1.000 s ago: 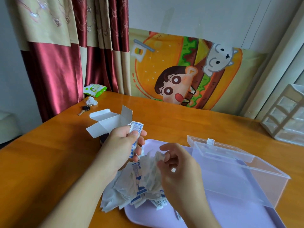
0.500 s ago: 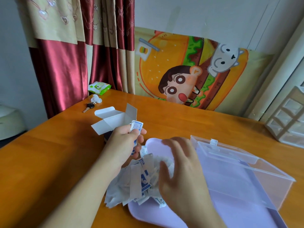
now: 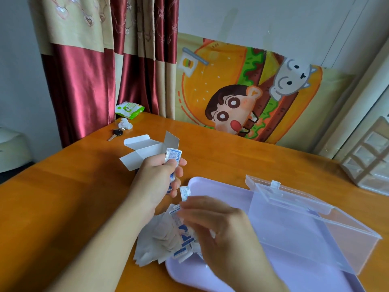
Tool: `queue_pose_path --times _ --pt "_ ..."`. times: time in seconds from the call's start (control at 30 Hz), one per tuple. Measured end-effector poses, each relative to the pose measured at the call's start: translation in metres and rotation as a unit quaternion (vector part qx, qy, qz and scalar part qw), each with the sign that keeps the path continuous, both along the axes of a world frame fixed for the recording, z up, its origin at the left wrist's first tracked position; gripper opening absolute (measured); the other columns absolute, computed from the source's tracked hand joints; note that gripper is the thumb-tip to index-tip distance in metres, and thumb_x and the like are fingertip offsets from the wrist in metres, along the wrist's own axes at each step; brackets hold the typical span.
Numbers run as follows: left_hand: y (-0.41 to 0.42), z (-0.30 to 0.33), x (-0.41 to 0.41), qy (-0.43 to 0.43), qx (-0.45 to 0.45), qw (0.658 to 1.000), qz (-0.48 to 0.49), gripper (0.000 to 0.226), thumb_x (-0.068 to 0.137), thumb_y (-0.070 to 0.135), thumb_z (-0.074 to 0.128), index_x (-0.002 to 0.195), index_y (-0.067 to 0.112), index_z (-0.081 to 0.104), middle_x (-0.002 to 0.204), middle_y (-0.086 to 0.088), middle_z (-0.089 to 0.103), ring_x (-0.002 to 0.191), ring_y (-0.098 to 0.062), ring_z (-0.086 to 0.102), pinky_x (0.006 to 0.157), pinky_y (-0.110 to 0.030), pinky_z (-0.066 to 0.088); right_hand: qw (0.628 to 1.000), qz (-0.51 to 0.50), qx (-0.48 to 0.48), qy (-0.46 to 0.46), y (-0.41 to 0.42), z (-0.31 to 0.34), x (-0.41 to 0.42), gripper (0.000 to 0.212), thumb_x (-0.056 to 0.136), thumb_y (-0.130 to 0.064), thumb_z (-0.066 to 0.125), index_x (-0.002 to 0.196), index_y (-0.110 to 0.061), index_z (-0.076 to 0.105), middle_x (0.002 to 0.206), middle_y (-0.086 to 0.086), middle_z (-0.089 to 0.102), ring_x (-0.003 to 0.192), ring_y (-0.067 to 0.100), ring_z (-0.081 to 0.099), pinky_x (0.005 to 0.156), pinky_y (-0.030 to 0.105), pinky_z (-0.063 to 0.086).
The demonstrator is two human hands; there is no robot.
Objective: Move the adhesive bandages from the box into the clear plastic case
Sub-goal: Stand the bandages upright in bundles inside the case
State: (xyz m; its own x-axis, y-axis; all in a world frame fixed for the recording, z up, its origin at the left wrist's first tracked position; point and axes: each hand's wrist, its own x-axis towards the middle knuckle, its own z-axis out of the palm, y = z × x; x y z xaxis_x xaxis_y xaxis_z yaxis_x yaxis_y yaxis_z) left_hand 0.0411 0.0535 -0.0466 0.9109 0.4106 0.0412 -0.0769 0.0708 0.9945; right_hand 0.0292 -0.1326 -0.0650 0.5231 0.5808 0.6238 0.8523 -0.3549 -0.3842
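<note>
My left hand (image 3: pixel 156 178) holds the white bandage box (image 3: pixel 147 150) with its flaps open, and also pinches a few blue-and-white wrapped bandages (image 3: pixel 173 159) against it. A loose pile of wrapped bandages (image 3: pixel 166 239) lies on the table and on the left edge of the lilac tray (image 3: pixel 221 188). My right hand (image 3: pixel 219 230) is over this pile with fingers curled on some bandages; its motion is blurred. The clear plastic case (image 3: pixel 305 228) stands on the tray to the right, lid open, with no bandages visible inside.
On the far left of the wooden table lie a key (image 3: pixel 115 133), a crumpled white scrap (image 3: pixel 125 124) and a green wipes pack (image 3: pixel 129 107). A small drawer unit (image 3: pixel 370 157) stands at the right edge. A cartoon cloth hangs behind.
My right hand dropped from chest height onto the bandage pile and slid toward me over it. The left hand with the box has stayed where it was.
</note>
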Motion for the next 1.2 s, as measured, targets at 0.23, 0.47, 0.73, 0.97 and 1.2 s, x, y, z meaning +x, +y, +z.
queue_pose_path --times 0.23,0.47,0.73,0.97,1.2 --pt "0.001 -0.003 0.001 0.005 0.011 1.000 -0.002 0.027 0.109 0.015 0.046 0.103 0.011 0.072 0.075 -0.006 0.061 0.056 -0.018 0.052 0.048 -0.030 0.043 0.985 -0.112 -0.133 0.019 -0.011 0.010 0.003 0.039 0.079 -0.020 0.052 0.110 -0.026 0.076 0.131 -0.015 0.067 0.129 0.008 0.055 0.098 0.017 0.048" --pt "0.002 -0.001 0.001 0.018 0.007 1.000 -0.015 0.025 0.109 0.015 0.047 0.105 0.010 0.072 0.077 -0.007 0.062 0.054 -0.016 0.053 0.048 -0.029 0.045 0.966 0.037 -0.253 0.050 -0.003 0.008 -0.002 0.030 0.084 -0.024 0.064 0.113 -0.031 0.071 0.124 -0.023 0.068 0.130 -0.005 0.047 0.119 0.017 0.022" --pt "0.001 0.000 -0.001 0.026 0.028 0.999 -0.019 0.025 0.109 0.017 0.048 0.105 0.011 0.072 0.078 -0.007 0.064 0.058 -0.018 0.055 0.050 -0.029 0.048 0.974 -0.041 -0.213 0.064 -0.017 0.014 0.000 0.031 0.084 -0.044 0.068 0.113 -0.034 0.072 0.119 -0.023 0.068 0.117 0.005 0.053 0.090 0.010 0.045" --pt "0.000 0.000 -0.001 0.026 0.023 0.999 -0.025 0.026 0.109 0.015 0.048 0.105 0.009 0.072 0.077 -0.007 0.063 0.056 -0.017 0.054 0.049 -0.029 0.047 0.966 0.005 -0.258 0.022 -0.004 0.004 -0.002 0.029 0.087 -0.027 0.058 0.114 -0.030 0.068 0.123 -0.020 0.067 0.130 0.003 0.048 0.120 0.017 0.018" --pt "-0.001 0.000 -0.002 0.025 0.025 0.999 -0.023 0.026 0.109 0.015 0.047 0.104 0.010 0.071 0.076 -0.008 0.062 0.056 -0.018 0.053 0.049 -0.029 0.046 0.975 -0.010 -0.221 0.005 -0.003 -0.001 0.002 0.018 0.091 -0.022 0.056 0.084 -0.019 0.073 0.089 -0.008 0.073 0.100 0.014 0.063 0.100 0.023 0.038"
